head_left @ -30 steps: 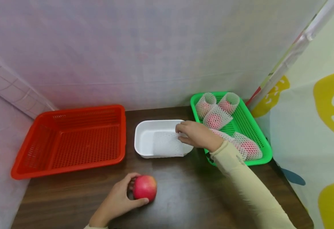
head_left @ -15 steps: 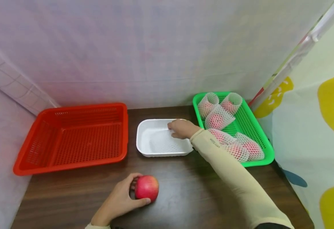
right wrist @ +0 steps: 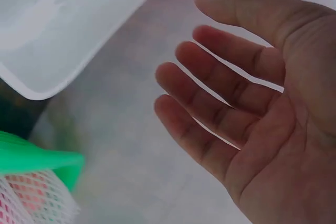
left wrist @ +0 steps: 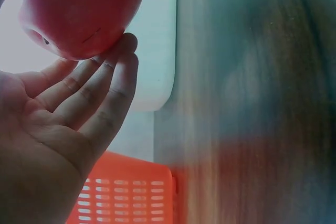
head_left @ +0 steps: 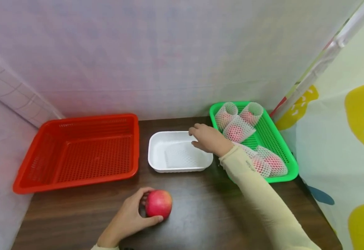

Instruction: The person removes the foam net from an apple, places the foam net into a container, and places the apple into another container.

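Note:
A red apple point(head_left: 159, 204) is gripped in my left hand point(head_left: 128, 217) low over the dark wooden table, thumb on the near side and fingers behind it. In the left wrist view the fingertips touch the apple point(left wrist: 84, 9) near its underside. My right hand point(head_left: 211, 139) is above the right end of a white tray point(head_left: 157, 149). Nothing lies between its loosely bent fingers in the right wrist view, where the whole palm shows. Inside the tray rests a flat white foam net sleeve point(head_left: 180, 156).
On the left stands a red slotted basket point(head_left: 94, 159). A green basket point(head_left: 277, 139) at the right holds several apples in foam nets point(head_left: 236, 132), partly hidden by the right forearm. White cloth point(head_left: 138, 62) hangs behind the table.
My right hand first went left over the tray, then drew back right and lifted. The foam sleeve now lies further inside the tray. The left hand keeps its grip on the apple.

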Motion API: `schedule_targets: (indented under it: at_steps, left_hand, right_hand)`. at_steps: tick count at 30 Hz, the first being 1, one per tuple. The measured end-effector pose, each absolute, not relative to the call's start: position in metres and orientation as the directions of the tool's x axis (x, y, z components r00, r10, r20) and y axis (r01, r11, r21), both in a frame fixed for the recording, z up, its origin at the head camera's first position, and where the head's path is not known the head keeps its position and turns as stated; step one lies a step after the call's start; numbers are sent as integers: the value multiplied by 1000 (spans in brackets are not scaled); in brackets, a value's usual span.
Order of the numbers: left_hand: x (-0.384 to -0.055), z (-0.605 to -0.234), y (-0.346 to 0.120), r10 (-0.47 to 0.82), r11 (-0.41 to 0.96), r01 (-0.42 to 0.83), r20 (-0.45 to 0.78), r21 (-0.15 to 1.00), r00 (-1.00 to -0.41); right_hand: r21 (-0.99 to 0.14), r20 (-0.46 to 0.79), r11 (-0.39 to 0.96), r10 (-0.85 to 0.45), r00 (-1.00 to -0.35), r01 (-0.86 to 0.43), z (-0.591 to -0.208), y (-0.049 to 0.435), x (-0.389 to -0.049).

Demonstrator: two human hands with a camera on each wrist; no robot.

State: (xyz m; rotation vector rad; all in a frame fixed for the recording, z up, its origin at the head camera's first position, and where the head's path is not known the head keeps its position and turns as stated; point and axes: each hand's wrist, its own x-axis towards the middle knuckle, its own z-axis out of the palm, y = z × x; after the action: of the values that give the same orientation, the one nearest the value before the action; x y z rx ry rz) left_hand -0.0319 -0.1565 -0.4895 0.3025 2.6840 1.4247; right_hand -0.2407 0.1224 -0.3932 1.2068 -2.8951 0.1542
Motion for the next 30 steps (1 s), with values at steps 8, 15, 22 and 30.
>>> schedule_targets:
  at_steps: [8, 15, 22, 30]
  left_hand:
    - [-31, -489, -155, 211, 553, 141, 25, 821, -977]
    - [-31, -489, -158, 212, 538, 183, 78, 823, -974]
    - [-48, -456, -180, 193, 652, 254, 167, 715, -967]
    - [-93, -392, -250, 180, 782, 305, 271, 544, -946]
  right_hand:
    - [-60, 245, 623, -749, -616, -780, -392, 145, -176]
    - [-92, 291, 599, -748, -597, -795, -404, 162, -134]
    - [-135, 282, 609, -732, -620, -781, -414, 176, -133]
    - [-169, 285, 624, -710, -644, -763, -423, 184, -131]
